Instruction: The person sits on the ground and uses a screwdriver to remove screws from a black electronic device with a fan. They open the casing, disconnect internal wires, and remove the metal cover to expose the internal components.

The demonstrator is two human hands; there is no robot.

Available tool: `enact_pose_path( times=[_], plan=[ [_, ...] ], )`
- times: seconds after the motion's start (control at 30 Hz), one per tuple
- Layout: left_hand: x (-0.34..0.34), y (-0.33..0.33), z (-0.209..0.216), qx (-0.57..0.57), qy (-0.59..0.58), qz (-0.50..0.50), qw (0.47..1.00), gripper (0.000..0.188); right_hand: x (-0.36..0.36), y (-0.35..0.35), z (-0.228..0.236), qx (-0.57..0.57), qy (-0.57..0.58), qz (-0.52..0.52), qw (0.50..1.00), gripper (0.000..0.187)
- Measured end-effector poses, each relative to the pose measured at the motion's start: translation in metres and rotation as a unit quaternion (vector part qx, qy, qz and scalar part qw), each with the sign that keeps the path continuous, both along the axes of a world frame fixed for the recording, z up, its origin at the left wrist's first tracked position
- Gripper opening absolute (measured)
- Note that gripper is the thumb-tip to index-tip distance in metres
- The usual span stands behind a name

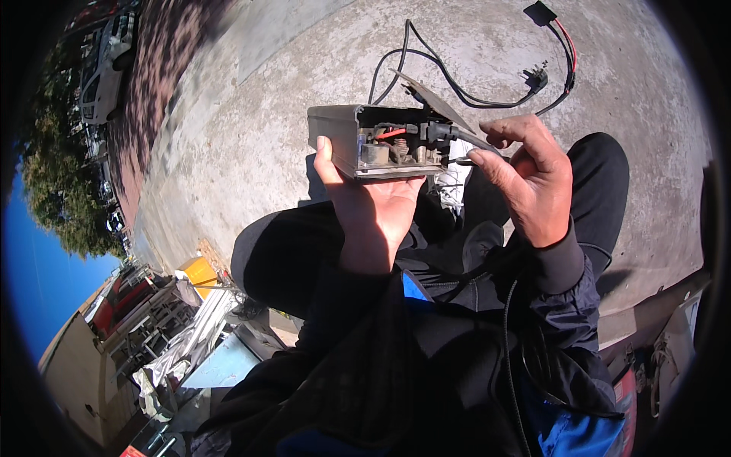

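Observation:
My left hand [371, 217] is closed around a dark metal charger case [333, 141] from below, with the thumb up its left side. The case is open at the end toward the right. Inside it show a circuit board with electronic parts [387, 152] and a short red wire [391, 133]. A loose end plate [435, 101] stands tilted over the opening. Out of the case comes a thick black cable [470, 139] with a ribbed sleeve. My right hand [533, 171] has its thumb and index finger closed at this cable, just right of the case.
A black cord [407, 46] loops over the concrete ground [289, 76], with a mains plug [537, 78]. A red and black lead ends in a black connector [541, 13]. My crossed legs [282, 247] lie beneath the case. Piled scrap [190, 335] and a yellow box [199, 276] are at lower left.

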State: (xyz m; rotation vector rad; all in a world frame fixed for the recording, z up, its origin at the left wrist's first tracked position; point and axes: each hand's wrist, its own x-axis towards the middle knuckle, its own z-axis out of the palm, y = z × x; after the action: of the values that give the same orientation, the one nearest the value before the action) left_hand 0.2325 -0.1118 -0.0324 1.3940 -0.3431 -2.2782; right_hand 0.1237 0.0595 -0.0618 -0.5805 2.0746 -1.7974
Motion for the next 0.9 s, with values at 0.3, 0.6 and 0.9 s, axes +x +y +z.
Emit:
enact_pose_path(
  times=[0.3,0.6,0.9],
  plan=[
    [-0.001,-0.003,-0.001,0.001,0.019,-0.027,0.999,0.083,-0.001,0.008,0.031,0.002,0.002,0.037,0.999,0.011],
    [-0.001,-0.004,-0.006,-0.008,0.021,-0.012,1.000,0.079,0.007,-0.016,0.013,0.072,0.106,0.022,0.992,0.035],
    [-0.005,0.000,-0.007,-0.029,0.016,-0.045,0.998,0.068,0.010,-0.018,0.008,0.043,-0.041,0.011,0.998,0.026]
  ],
)
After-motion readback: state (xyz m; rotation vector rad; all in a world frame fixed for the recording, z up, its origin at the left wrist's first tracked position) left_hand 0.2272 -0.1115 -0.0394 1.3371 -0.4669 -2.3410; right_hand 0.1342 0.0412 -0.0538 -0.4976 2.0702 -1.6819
